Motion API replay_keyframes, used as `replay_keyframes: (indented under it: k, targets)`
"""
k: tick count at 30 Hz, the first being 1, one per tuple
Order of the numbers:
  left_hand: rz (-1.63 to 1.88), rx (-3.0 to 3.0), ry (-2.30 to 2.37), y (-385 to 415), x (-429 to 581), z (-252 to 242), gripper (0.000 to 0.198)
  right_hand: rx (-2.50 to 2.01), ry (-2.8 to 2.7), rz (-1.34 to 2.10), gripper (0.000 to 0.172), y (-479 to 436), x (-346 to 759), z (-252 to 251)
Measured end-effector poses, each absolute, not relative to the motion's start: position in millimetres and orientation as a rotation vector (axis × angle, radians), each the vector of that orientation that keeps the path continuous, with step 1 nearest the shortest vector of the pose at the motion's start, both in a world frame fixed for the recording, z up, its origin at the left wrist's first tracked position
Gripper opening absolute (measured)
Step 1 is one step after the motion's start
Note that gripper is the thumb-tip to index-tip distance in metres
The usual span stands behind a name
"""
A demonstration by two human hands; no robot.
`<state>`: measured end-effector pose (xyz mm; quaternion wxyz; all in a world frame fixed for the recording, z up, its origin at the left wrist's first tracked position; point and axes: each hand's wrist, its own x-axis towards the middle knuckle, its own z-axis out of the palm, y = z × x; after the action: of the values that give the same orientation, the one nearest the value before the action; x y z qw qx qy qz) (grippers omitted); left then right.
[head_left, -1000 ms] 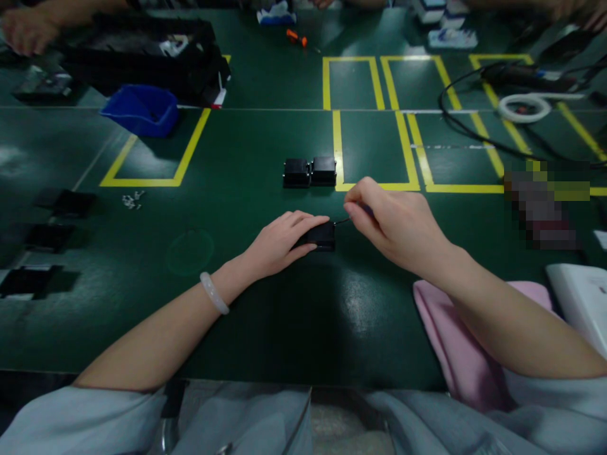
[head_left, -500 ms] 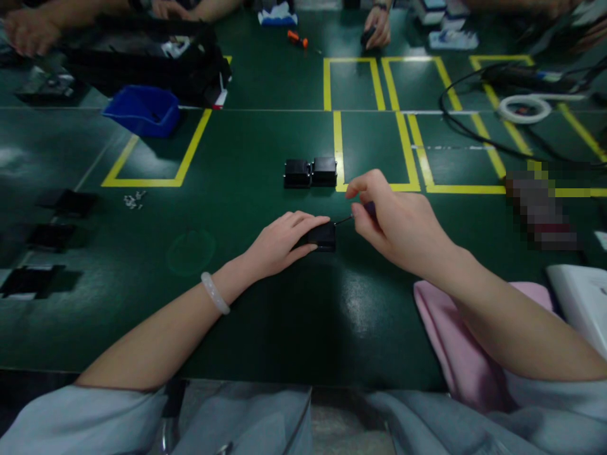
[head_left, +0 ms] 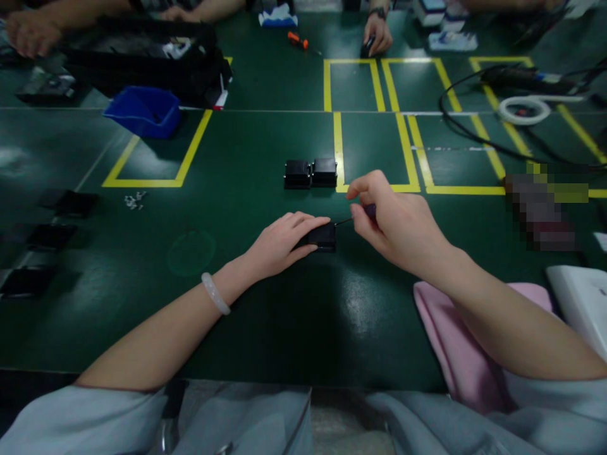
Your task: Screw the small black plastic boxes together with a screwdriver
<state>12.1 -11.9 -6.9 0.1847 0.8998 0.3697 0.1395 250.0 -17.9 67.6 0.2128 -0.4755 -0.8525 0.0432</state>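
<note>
On the green table, my left hand point(head_left: 289, 241) grips a small black box point(head_left: 323, 236) between thumb and fingers, holding it down. My right hand point(head_left: 391, 218) is closed round the dark purple handle of a screwdriver point(head_left: 370, 210). Its thin shaft runs left, and the tip meets the upper right corner of the box. Just beyond stand two similar black boxes point(head_left: 297, 174) side by side, with small shiny bits at their sides. To the left lies a little pile of silvery screws point(head_left: 135, 200).
A blue bin point(head_left: 145, 112) and a large black housing point(head_left: 147, 63) stand at the far left. Several black parts point(head_left: 52, 237) lie at the left edge. A pink cloth point(head_left: 455, 328) is under my right forearm. Across the table, a co-worker's hand point(head_left: 378, 35) holds something black; an orange-handled screwdriver point(head_left: 298, 41) lies nearby.
My hands, the box and the screwdriver look almost the same as before. Across the table, the co-worker's hand with the black object has shifted slightly.
</note>
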Motion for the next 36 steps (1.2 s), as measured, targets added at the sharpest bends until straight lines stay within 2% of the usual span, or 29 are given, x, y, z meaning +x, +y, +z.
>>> replay_keyframes:
  k: [16,20,24,28,32,36]
  targets:
    - [0.389,2.537,1.037,-11.3,12.3,-7.1,0.050,-1.336,-2.361,0.162,0.023,-16.0,251.4,66.3]
    - [0.383,2.547,1.043,-11.3,11.9,-7.6,0.051,-1.320,-2.371,0.149,0.027,-17.4,251.8,67.8]
    - [0.388,2.545,1.043,-11.8,11.6,-7.9,0.050,-1.336,-2.405,0.127,0.022,-18.3,251.2,70.9]
    - [0.391,2.546,1.043,-11.6,12.0,-7.3,0.050,-1.338,-2.440,0.107,0.028,-17.4,251.4,71.4]
    - [0.379,2.537,1.044,-11.3,12.2,-7.0,0.050,-1.312,-2.404,0.084,0.019,-16.8,252.6,68.7]
    - [0.381,2.541,1.050,-11.7,11.7,-7.9,0.050,-1.288,-2.389,0.052,0.018,-16.9,253.3,68.6]
